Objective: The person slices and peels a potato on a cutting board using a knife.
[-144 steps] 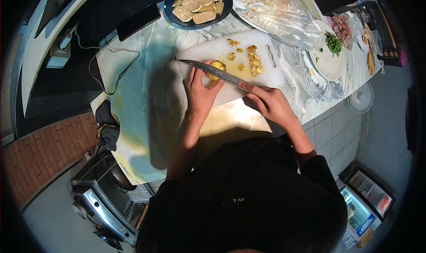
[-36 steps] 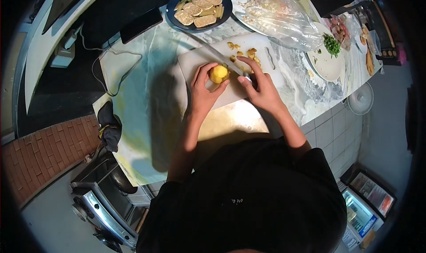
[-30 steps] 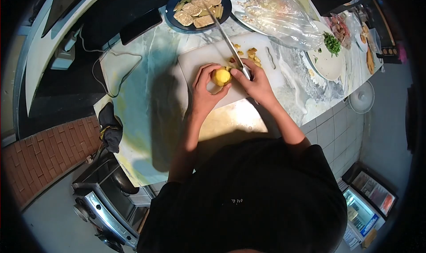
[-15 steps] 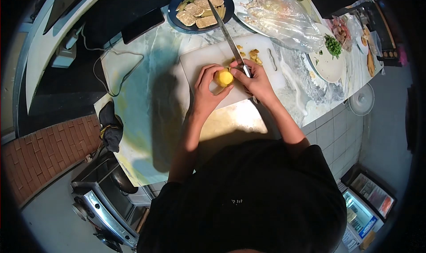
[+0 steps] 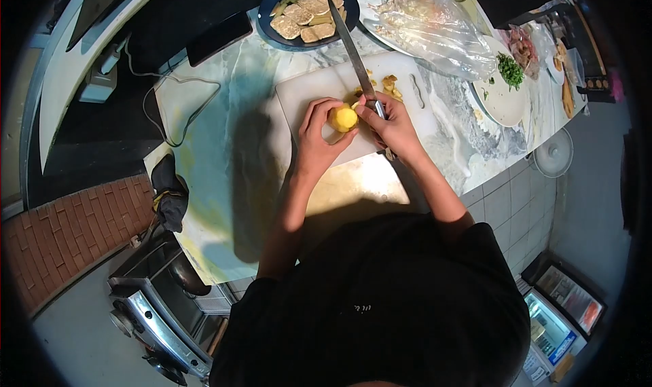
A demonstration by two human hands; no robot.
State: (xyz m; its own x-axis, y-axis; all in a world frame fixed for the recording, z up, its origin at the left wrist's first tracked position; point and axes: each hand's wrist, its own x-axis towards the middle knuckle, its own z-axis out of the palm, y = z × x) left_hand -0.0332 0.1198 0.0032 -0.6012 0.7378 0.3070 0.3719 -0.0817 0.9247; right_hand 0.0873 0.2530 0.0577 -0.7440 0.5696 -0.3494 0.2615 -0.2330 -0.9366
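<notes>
My left hand is closed around a round, yellow, partly peeled potato, its bare yellow face turned upward. In my right hand is a long kitchen knife, gripped by the handle near the blade. The blade points up and away, its tip over the dark plate's edge. The right thumb is beside the potato; whether it touches is hard to see. Under both hands lies a white cutting board, with brownish-yellow peelings on its far part.
Beyond the board stands a dark plate of browned slabs and pale strips. A clear plastic bag lies on a tray to its right. A white plate carries chopped greens. A cable loops at the counter's left.
The knife has swung slightly, its tip moving to the right, and the right hand has shifted a little. The left hand stays around the potato.
</notes>
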